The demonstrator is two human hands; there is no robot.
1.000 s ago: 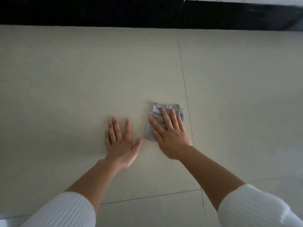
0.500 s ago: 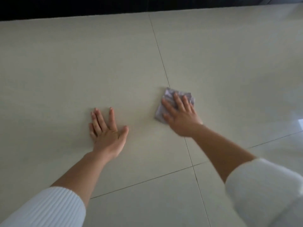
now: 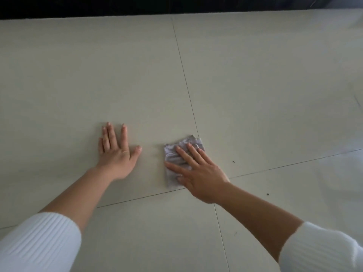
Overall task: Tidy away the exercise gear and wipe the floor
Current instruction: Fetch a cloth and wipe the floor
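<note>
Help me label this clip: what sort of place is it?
Likely an indoor room: a pale tiled floor with thin grout lines, a dark band along its far edge, and the right hand pressing a grey cloth flat on the tiles.

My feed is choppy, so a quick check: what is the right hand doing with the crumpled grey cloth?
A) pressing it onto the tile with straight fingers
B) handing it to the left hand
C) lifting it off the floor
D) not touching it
A: the right hand lies with straight fingers on the crumpled grey cloth, which rests on the pale tiled floor.
</note>
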